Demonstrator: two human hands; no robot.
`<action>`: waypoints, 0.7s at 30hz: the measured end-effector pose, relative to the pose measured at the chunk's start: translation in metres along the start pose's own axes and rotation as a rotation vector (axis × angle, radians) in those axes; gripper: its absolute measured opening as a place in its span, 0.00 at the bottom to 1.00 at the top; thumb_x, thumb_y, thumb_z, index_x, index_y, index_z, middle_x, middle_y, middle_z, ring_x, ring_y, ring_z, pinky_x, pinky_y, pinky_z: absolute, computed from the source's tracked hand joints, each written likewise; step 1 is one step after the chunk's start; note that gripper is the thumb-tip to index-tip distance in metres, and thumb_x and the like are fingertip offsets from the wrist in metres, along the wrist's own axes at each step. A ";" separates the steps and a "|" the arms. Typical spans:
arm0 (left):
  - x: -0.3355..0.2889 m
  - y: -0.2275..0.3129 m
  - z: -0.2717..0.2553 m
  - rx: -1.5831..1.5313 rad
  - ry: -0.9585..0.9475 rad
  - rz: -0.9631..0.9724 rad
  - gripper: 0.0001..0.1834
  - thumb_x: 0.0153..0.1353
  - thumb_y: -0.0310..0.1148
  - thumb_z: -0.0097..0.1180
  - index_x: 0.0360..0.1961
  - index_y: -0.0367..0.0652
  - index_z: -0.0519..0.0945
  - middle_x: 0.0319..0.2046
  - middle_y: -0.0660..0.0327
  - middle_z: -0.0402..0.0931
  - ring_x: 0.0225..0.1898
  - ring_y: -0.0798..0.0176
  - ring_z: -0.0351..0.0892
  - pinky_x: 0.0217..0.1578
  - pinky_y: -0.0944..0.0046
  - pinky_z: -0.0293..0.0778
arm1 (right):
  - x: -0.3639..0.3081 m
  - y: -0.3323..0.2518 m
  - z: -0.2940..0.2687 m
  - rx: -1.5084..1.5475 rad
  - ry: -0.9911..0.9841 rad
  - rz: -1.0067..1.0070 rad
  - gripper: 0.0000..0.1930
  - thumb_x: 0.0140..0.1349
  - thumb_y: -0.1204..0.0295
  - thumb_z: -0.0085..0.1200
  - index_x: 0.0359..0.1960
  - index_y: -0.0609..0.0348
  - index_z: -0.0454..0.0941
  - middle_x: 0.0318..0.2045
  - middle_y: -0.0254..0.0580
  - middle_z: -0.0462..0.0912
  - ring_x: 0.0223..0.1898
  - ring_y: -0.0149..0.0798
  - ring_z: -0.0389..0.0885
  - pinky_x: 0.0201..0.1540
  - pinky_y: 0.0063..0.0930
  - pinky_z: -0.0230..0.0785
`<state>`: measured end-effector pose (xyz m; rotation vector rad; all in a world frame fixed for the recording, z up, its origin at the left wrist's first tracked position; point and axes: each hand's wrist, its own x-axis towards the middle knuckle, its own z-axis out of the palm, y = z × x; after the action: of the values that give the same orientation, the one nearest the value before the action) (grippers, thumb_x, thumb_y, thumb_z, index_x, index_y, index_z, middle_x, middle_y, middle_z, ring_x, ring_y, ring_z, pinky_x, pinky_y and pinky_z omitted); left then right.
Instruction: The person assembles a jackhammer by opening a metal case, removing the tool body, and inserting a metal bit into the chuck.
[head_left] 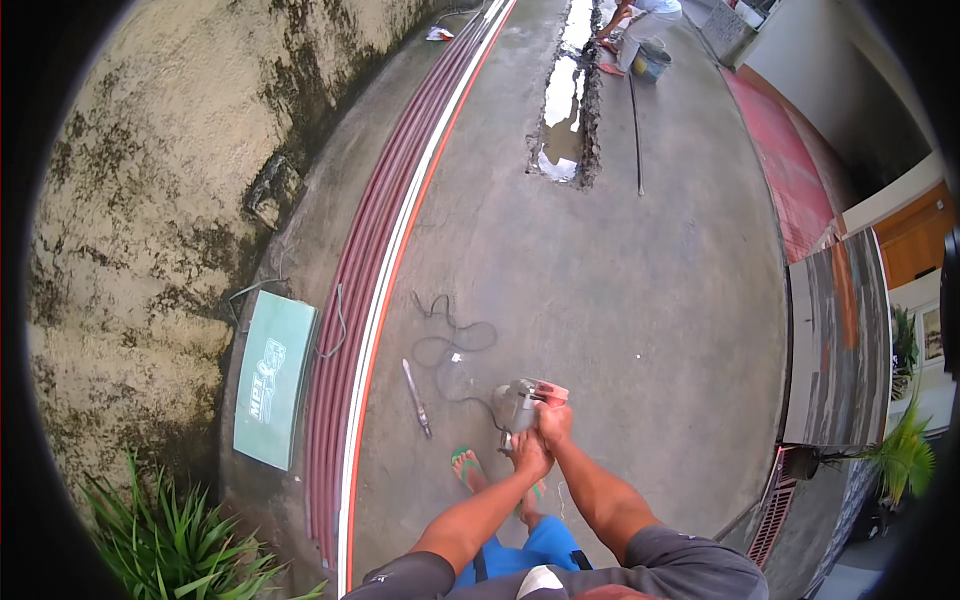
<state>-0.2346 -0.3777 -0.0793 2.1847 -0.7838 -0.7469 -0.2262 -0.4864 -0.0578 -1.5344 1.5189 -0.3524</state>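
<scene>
Low centre of frame: left hand (530, 455) and right hand (553, 424), fingers closed round one grey power tool (518, 403); one chisel (416, 397) lies left of it.

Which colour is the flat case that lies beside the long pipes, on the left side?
The flat case is pale green with white lettering on it. The head view, the only one, shows it beside the reddish pipes.

A grey power tool (518, 404) with a reddish guard at its far end is held above the concrete floor, gripped from behind by the right hand (553, 423) and from below by the left hand (531, 452). Its black cord (452, 345) trails in loops on the floor to the left of the hands.
</scene>
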 end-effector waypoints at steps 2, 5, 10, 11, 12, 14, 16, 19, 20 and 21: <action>0.000 0.009 -0.002 0.062 -0.056 0.067 0.23 0.53 0.35 0.62 0.50 0.42 0.75 0.44 0.51 0.77 0.53 0.48 0.71 0.60 0.48 0.59 | 0.005 0.009 -0.007 -0.038 -0.003 0.050 0.15 0.53 0.63 0.64 0.28 0.67 0.83 0.22 0.46 0.84 0.24 0.36 0.79 0.30 0.39 0.72; -0.006 0.018 0.000 0.014 -0.007 0.062 0.19 0.53 0.36 0.61 0.46 0.42 0.76 0.44 0.51 0.76 0.54 0.47 0.71 0.60 0.49 0.59 | 0.003 0.015 -0.017 0.007 0.013 0.114 0.19 0.51 0.61 0.65 0.32 0.69 0.84 0.27 0.60 0.85 0.32 0.50 0.87 0.39 0.45 0.74; -0.009 0.029 0.016 0.061 -0.025 0.023 0.19 0.55 0.38 0.59 0.47 0.44 0.77 0.43 0.52 0.78 0.53 0.49 0.73 0.58 0.49 0.60 | 0.006 0.018 -0.034 -0.058 0.018 0.175 0.21 0.51 0.60 0.66 0.35 0.70 0.85 0.31 0.60 0.87 0.35 0.51 0.87 0.42 0.43 0.75; -0.009 0.025 0.022 0.094 -0.002 0.031 0.20 0.56 0.40 0.58 0.49 0.45 0.77 0.42 0.53 0.79 0.51 0.49 0.74 0.58 0.49 0.61 | 0.006 0.016 -0.033 -0.054 0.005 0.174 0.21 0.51 0.60 0.66 0.35 0.70 0.85 0.31 0.60 0.87 0.35 0.51 0.87 0.42 0.43 0.75; -0.005 0.028 0.026 0.108 0.007 0.039 0.20 0.56 0.40 0.58 0.49 0.45 0.77 0.42 0.53 0.79 0.51 0.49 0.74 0.58 0.49 0.61 | 0.007 0.014 -0.037 -0.012 0.016 0.152 0.20 0.52 0.60 0.65 0.33 0.70 0.85 0.29 0.58 0.86 0.32 0.48 0.86 0.39 0.43 0.75; 0.003 0.030 0.031 0.188 0.027 0.033 0.16 0.56 0.41 0.59 0.43 0.45 0.81 0.39 0.53 0.81 0.48 0.49 0.77 0.55 0.49 0.64 | 0.017 0.009 -0.045 0.008 -0.050 0.184 0.21 0.51 0.60 0.66 0.37 0.68 0.85 0.35 0.61 0.87 0.40 0.53 0.88 0.44 0.44 0.75; 0.013 0.041 0.039 0.222 0.012 0.024 0.15 0.56 0.42 0.59 0.40 0.45 0.82 0.37 0.53 0.82 0.47 0.49 0.78 0.54 0.48 0.65 | 0.032 0.009 -0.050 0.020 -0.054 0.170 0.21 0.51 0.60 0.66 0.37 0.68 0.85 0.35 0.62 0.87 0.40 0.54 0.88 0.45 0.45 0.75; 0.016 0.063 0.045 0.272 0.056 -0.001 0.13 0.56 0.43 0.58 0.34 0.46 0.84 0.35 0.53 0.84 0.44 0.49 0.81 0.51 0.48 0.67 | 0.041 0.017 -0.062 0.000 -0.062 0.163 0.20 0.50 0.60 0.66 0.36 0.67 0.85 0.35 0.64 0.86 0.41 0.57 0.87 0.45 0.46 0.76; 0.018 0.071 0.047 0.275 -0.014 -0.041 0.13 0.55 0.44 0.59 0.34 0.47 0.85 0.35 0.53 0.84 0.45 0.49 0.81 0.50 0.48 0.67 | 0.045 0.018 -0.065 -0.025 -0.069 0.156 0.20 0.50 0.60 0.65 0.36 0.67 0.85 0.34 0.64 0.86 0.40 0.59 0.87 0.45 0.47 0.76; 0.019 0.076 0.050 0.279 -0.083 -0.082 0.14 0.55 0.45 0.59 0.34 0.48 0.85 0.36 0.53 0.85 0.46 0.50 0.81 0.50 0.48 0.67 | 0.049 0.020 -0.069 -0.049 -0.077 0.149 0.19 0.50 0.60 0.65 0.35 0.67 0.85 0.34 0.65 0.85 0.40 0.60 0.87 0.44 0.48 0.77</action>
<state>-0.2805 -0.4551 -0.0572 2.4608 -0.8899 -0.8142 -0.2807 -0.5541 -0.0545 -1.4455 1.5802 -0.1700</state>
